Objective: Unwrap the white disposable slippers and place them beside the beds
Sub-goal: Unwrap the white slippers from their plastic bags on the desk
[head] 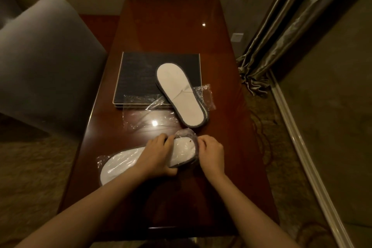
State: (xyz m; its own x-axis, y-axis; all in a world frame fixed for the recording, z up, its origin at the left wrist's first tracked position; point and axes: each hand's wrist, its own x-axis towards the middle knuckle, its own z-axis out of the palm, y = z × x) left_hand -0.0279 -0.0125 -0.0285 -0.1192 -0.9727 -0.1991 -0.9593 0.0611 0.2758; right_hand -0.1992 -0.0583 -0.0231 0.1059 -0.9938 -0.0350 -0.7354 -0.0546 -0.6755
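A white slipper pair in clear plastic wrap [122, 164] lies across the near part of the dark wooden table [173, 26]. My left hand [156, 156] lies over its middle and grips it. My right hand [211, 154] pinches the bunched wrap at the pair's right end. An unwrapped white slipper pair with a grey rim [181, 94] lies further back, partly on a dark folder. Empty clear wrap [145, 115] lies flat beside and under it.
A dark folder [141, 78] sits mid-table. A grey upholstered chair [44, 62] stands left of the table. Curtains [281, 36] hang at the right, above a carpeted floor and a pale skirting board. A wall socket [237, 36] shows behind the table.
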